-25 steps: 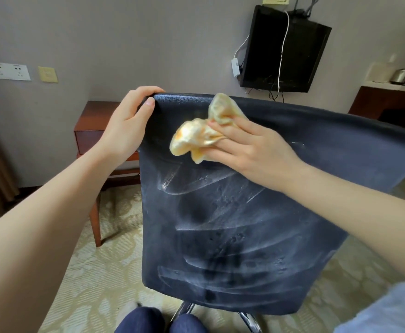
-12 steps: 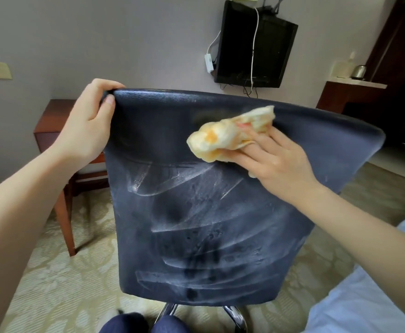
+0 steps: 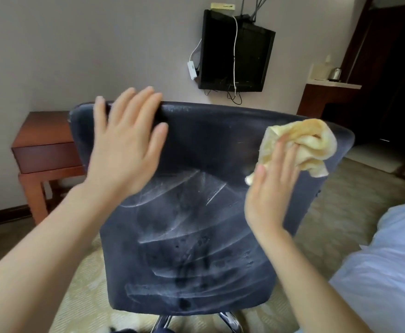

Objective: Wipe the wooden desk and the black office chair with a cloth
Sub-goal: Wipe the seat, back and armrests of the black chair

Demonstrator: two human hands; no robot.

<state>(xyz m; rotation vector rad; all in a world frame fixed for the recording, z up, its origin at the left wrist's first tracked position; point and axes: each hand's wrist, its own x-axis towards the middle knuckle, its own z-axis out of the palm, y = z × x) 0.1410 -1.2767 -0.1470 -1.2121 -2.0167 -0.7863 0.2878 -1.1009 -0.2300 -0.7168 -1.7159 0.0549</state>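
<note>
Black padded office chair backrest (image 3: 196, 212) shows damp streaks over most of its rear; right hand (image 3: 268, 188) presses crumpled yellow cloth (image 3: 302, 145) near its upper right corner, left hand (image 3: 124, 150) spread open, empty, at its top edge; brown wooden table (image 3: 45, 140) beyond it looks untouched

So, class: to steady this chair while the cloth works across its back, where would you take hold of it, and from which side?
Grip the chair backrest along its top edge, reaching over from above. That rim is narrow and rounded, with free space behind for fingers to wrap. The left hand is open there; the right hand holds the cloth.
</note>
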